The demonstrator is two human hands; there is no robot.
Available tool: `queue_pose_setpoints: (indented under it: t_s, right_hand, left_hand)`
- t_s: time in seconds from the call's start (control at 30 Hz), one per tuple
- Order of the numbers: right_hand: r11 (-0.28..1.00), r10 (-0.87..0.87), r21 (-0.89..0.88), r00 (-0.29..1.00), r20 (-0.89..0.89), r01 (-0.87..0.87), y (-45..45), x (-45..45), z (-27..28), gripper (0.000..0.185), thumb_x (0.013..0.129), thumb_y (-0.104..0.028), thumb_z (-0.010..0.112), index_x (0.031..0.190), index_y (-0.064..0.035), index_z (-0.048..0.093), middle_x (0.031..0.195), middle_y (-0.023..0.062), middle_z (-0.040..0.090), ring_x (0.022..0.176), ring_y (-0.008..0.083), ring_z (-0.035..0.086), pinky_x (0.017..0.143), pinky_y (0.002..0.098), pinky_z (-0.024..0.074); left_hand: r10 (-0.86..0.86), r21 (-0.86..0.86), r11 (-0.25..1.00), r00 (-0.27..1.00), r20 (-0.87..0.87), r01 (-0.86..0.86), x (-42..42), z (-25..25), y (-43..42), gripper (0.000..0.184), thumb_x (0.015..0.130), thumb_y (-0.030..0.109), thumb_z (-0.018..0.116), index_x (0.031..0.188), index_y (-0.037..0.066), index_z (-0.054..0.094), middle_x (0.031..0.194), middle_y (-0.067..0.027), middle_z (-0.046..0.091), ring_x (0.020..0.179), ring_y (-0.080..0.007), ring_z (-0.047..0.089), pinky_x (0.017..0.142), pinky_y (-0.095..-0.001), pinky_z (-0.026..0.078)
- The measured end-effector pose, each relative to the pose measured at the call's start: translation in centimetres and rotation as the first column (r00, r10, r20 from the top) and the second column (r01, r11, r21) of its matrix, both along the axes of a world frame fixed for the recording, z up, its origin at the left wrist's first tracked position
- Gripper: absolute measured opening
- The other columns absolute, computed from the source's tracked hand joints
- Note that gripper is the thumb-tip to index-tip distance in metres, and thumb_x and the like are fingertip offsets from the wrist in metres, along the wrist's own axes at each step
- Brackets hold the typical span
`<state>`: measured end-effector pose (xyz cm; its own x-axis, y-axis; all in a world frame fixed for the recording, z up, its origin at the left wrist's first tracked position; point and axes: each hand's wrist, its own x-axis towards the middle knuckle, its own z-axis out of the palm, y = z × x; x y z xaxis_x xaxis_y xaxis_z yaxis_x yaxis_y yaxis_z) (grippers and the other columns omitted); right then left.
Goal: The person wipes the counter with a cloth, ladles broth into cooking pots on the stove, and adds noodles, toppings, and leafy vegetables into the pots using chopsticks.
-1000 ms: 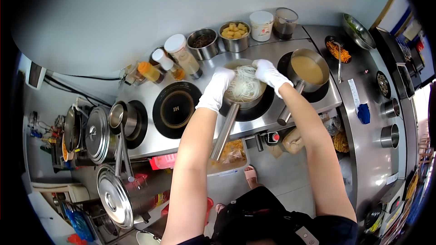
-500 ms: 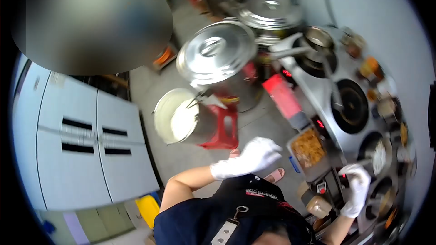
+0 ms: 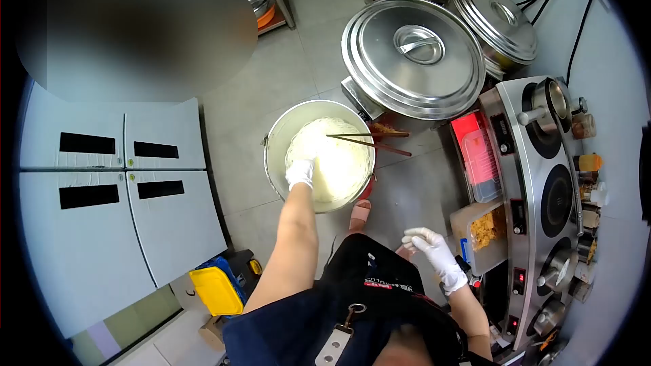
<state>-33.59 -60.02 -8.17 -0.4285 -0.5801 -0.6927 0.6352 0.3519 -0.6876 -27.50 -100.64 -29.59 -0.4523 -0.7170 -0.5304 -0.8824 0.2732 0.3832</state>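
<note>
Apron (image 3: 356,264), black, on the wearer; clock positions taken from it, 12 straight ahead.
Right hand (image 3: 435,257), white-gloved, at 2 o'clock: empty, fingers apart and loosely bent, just beside the tub.
Tub (image 3: 466,220), clear, 2 o'clock; orange-brown food (image 3: 487,229) inside.
Slipper (image 3: 361,210), pink, on a foot at 12 o'clock, just below the bucket's rim.
Left hand (image 3: 300,173), white-gloved, between 11 and 12 o'clock: inside the bucket, at the noodles' 8 o'clock edge; fingertips lost in glare, so cannot tell whether they are closed on any.
Noodles (image 3: 339,163), white, heaped in the bucket; partly washed out by light.
Bucket (image 3: 277,139), pale inside, on the floor between 11 and 12 o'clock.
Chopsticks (image 3: 393,135), one pair, brown, across the bucket's 3 o'clock rim, tips over the noodles.
Bin (image 3: 218,291), yellow-topped, 9 o'clock.
Bench (image 3: 527,176), steel, round hobs, 2 o'clock; pans on it.
Pot (image 3: 380,47), large, lidded, between 12 and 1 o'clock, just beyond the bucket.
Fridge (image 3: 74,244), pale blue, four doors, 10 o'clock.
</note>
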Motion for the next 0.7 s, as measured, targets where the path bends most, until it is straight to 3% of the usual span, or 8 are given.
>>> queue_pose_setpoints:
  t_s: [0.1,0.2,0.3,0.37,0.43,0.53,0.63,0.7]
  right_hand:
    - [0.994,-0.061,0.086,0.997,-0.042,0.064,-1.6,-0.4,-4.3,0.022,0.093,-0.009,0.055,0.113,-0.0003,0.059,0.094,0.0063,0.067,0.082,0.0101,0.060,0.076,0.0234,0.0493]
    - [0.986,-0.037,0.157,0.997,-0.070,0.047,-3.8,-1.3,-5.2,0.022,0.094,-0.009,0.053,0.112,0.0013,0.059,0.093,0.0060,0.066,0.080,0.0103,0.060,0.075,0.0230,0.0485]
    - [0.987,-0.015,0.161,0.995,-0.095,0.030,-5.2,-1.7,-5.1,0.021,0.095,-0.009,0.052,0.112,0.0013,0.059,0.090,0.0050,0.066,0.079,0.0098,0.060,0.074,0.0223,0.0476]
    - [0.988,-0.010,0.154,0.996,-0.093,0.024,-5.5,-1.8,-5.8,0.021,0.095,-0.008,0.051,0.112,0.0009,0.059,0.090,0.0049,0.065,0.080,0.0101,0.060,0.074,0.0228,0.0480]
    - [0.986,0.056,0.168,0.968,-0.244,-0.015,-6.4,-2.1,-6.5,0.030,0.091,-0.011,0.059,0.118,0.0015,0.056,0.092,0.0060,0.064,0.080,0.0111,0.059,0.075,0.0235,0.0487]
    - [0.983,0.027,0.172,0.877,-0.481,0.065,-9.9,-3.4,-6.7,0.057,0.083,-0.016,0.069,0.131,0.0014,0.044,0.093,0.0068,0.063,0.079,0.0126,0.058,0.074,0.0244,0.0486]
    - [0.985,-0.102,0.098,0.937,-0.334,0.142,-13.5,-7.3,-7.2,0.087,0.076,-0.018,0.077,0.144,-0.0027,0.024,0.112,0.0099,0.057,0.085,0.0151,0.057,0.073,0.0286,0.0484]
    - [0.944,-0.331,-0.139,0.875,-0.353,0.301,-15.5,-8.2,-8.8,0.090,0.075,-0.017,0.078,0.145,-0.0033,0.022,0.122,0.0110,0.051,0.086,0.0149,0.057,0.071,0.0295,0.0480]
  left_hand:
    - [-0.018,-0.201,0.980,1.000,-0.018,0.014,-2.3,-1.6,3.4,0.060,0.079,0.053,0.059,0.114,0.005,0.064,0.113,-0.0179,0.063,0.106,-0.0316,0.060,0.094,-0.0401,0.043]
    - [0.120,-0.381,0.924,0.929,0.349,0.024,-4.2,-0.6,5.9,0.059,0.078,0.052,0.061,0.111,0.004,0.066,0.109,-0.0194,0.064,0.104,-0.0301,0.061,0.095,-0.0422,0.043]
    - [0.003,-0.234,0.971,0.979,0.205,0.046,-1.6,-4.2,3.5,0.039,0.080,0.040,0.060,0.091,0.005,0.070,0.087,-0.0175,0.068,0.083,-0.0294,0.067,0.076,-0.0440,0.051]
    - [-0.227,-0.458,0.831,0.945,0.235,0.314,2.0,-8.0,0.8,0.032,0.083,0.034,0.056,0.085,0.005,0.070,0.080,-0.0179,0.068,0.076,-0.0341,0.067,0.067,-0.0445,0.052]
    - [-0.267,-0.546,0.771,0.945,0.191,0.328,3.1,-6.6,-1.0,0.030,0.085,0.031,0.054,0.083,0.006,0.070,0.078,-0.0171,0.068,0.073,-0.0355,0.067,0.064,-0.0443,0.052]
    - [-0.099,-0.331,0.938,0.994,0.036,0.105,2.0,7.5,-2.6,0.025,0.088,0.023,0.052,0.094,0.006,0.069,0.091,-0.0175,0.069,0.085,-0.0310,0.067,0.074,-0.0418,0.052]
    - [-0.113,-0.261,0.965,0.935,-0.335,0.023,3.7,13.2,-3.2,0.027,0.085,0.026,0.055,0.094,0.003,0.064,0.088,-0.0202,0.067,0.082,-0.0365,0.065,0.075,-0.0445,0.051]
    - [-0.141,-0.189,0.980,0.900,-0.412,0.067,3.7,18.1,-2.9,0.026,0.087,0.023,0.053,0.105,0.007,0.063,0.095,-0.0188,0.066,0.090,-0.0351,0.064,0.081,-0.0428,0.050]
